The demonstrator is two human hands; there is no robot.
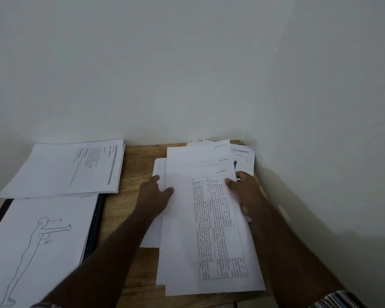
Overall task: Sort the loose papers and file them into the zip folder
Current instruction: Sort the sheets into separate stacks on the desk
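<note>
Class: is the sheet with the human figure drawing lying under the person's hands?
No. The figure drawing sheet lies apart, left of both hands.

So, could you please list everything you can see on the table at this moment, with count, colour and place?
Table sheet: one, white with a printed grid, top of the right-hand pile.
Loose papers: several, white, fanned out beneath it towards the far right corner.
Text stack: one stack, white with printed lines, far left.
Figure drawing: one sheet, white with an outlined body, near left.
Folder: one, dark, only its edge showing under the figure drawing.
Table: one, brown wood, against a pale wall.
Left hand: on the pile's left edge.
Right hand: grips the table sheet's right edge.
</note>
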